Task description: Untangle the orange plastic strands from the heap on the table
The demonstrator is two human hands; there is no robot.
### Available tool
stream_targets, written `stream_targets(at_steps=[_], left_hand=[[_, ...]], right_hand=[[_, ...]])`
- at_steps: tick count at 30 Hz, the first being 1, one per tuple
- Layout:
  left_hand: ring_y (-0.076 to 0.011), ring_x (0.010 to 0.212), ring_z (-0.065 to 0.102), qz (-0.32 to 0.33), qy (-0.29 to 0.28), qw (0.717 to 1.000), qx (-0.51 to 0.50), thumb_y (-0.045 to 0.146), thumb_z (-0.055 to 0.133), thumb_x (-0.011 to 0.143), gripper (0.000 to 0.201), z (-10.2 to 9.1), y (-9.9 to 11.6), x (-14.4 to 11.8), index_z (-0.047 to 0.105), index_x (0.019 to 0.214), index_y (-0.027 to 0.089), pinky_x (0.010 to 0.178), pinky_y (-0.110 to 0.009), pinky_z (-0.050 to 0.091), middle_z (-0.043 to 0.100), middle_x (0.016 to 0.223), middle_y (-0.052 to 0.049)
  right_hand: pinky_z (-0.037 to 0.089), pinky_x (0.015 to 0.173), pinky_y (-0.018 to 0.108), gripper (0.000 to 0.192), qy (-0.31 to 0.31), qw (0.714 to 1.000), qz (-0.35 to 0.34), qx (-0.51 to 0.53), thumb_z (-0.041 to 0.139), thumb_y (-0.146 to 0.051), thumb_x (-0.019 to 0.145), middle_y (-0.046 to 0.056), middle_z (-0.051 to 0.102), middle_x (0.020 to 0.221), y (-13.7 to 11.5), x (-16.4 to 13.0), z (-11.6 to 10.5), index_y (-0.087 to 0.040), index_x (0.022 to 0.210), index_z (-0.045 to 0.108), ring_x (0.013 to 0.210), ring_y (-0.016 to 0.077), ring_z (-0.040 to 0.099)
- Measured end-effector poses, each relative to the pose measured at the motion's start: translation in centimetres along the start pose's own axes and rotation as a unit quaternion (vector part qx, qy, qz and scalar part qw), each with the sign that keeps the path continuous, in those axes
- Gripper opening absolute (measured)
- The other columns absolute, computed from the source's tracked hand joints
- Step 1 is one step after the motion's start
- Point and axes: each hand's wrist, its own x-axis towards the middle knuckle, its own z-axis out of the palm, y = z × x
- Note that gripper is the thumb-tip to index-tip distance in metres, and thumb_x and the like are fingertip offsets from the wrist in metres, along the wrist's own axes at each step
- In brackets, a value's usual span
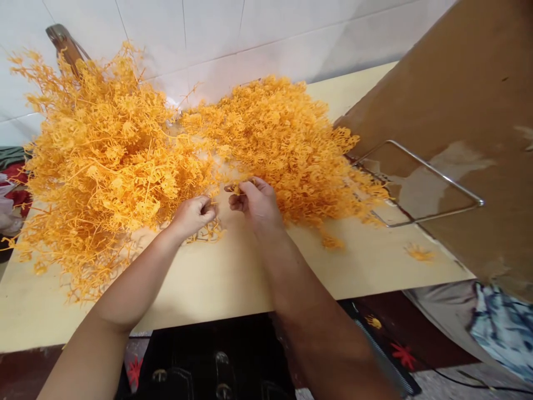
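Cardboard (466,100) leans beside a wire frame (435,170); orange sprigs (278,133) heap the pale surface (212,289) by white tiles (291,28), right hand (261,206) pinching one, left hand (191,218) curled, its grip unclear

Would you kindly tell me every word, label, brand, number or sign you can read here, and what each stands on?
There is no readable text.
Orange heaps: no lettering visible.
Brown panel: pale patches, no legible print.
Metal fittings on the dark clothing: too small and blurred to read any marks.
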Motion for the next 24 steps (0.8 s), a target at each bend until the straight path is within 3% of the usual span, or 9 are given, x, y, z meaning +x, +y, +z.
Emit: stream_targets(at_steps=[5,9,11,14,17,19,24], left_hand=[[-0.0077,0.051,0.032,0.004,0.004,1.000,0.022,0.025,0.044,0.072,0.024,0.0,0.2,0.0,0.030,0.053,0.018,0.051,-0.024,0.022,0.037,0.055,0.003],[-0.0090,0.054,0.037,0.021,0.016,0.998,0.065,0.024,0.044,0.072,0.020,0.1,0.5,-0.1,0.036,0.055,0.018,0.051,-0.025,0.023,0.043,0.058,0.002],[-0.0102,0.058,0.042,0.033,0.015,0.996,0.085,0.024,0.045,0.072,0.017,0.2,0.6,-0.2,0.039,0.056,0.018,0.052,-0.025,0.025,0.048,0.061,0.000],[-0.0123,0.063,0.047,0.053,0.006,0.992,0.111,0.023,0.046,0.071,0.012,0.3,0.6,-0.2,0.044,0.060,0.018,0.055,-0.025,0.029,0.055,0.067,-0.002],[-0.0142,0.067,0.050,0.061,-0.001,0.987,0.149,0.024,0.044,0.073,0.013,0.2,0.6,-0.2,0.047,0.062,0.018,0.055,-0.027,0.029,0.058,0.070,-0.004],[-0.0149,0.068,0.051,0.064,-0.008,0.983,0.173,0.025,0.042,0.075,0.015,0.2,0.7,-0.2,0.047,0.062,0.018,0.055,-0.027,0.028,0.059,0.071,-0.004],[-0.0148,0.070,0.054,0.059,-0.037,0.977,0.199,0.020,0.039,0.076,0.015,-0.1,1.3,-0.1,0.049,0.064,0.018,0.057,-0.027,0.031,0.060,0.073,-0.003]], right_hand=[[0.037,0.036,0.018,0.024,-0.031,0.997,0.054,-0.052,0.057,-0.018,0.057,-0.006,0.060,0.065,0.2,-0.9,-0.2,-0.020,0.075,0.042,0.038,0.0042,0.047],[0.034,0.037,0.019,0.033,-0.118,0.985,0.126,-0.024,0.064,-0.032,0.058,-0.005,0.057,0.068,0.2,-0.9,0.1,-0.021,0.082,0.044,0.043,0.0060,0.049],[0.033,0.038,0.020,0.034,-0.148,0.980,0.125,-0.047,0.064,-0.040,0.061,-0.005,0.052,0.063,0.4,-0.8,0.3,-0.020,0.081,0.045,0.043,0.0060,0.045],[0.030,0.043,0.021,0.028,-0.105,0.979,0.026,-0.172,0.061,-0.041,0.067,-0.006,0.045,0.056,1.3,-0.3,0.5,-0.019,0.070,0.044,0.046,0.0060,0.038],[0.026,0.048,0.023,0.027,-0.042,0.945,-0.117,-0.301,0.055,-0.034,0.074,-0.006,0.039,0.052,2.1,0.3,0.2,-0.019,0.059,0.039,0.050,0.0069,0.035],[0.023,0.048,0.024,0.028,-0.030,0.931,-0.149,-0.331,0.047,-0.031,0.078,-0.006,0.036,0.050,2.3,0.7,0.0,-0.020,0.057,0.035,0.049,0.0075,0.031],[0.021,0.048,0.024,0.026,-0.014,0.936,-0.179,-0.302,0.043,-0.026,0.080,-0.006,0.032,0.049,1.7,1.6,0.1,-0.020,0.056,0.033,0.048,0.0077,0.029]])
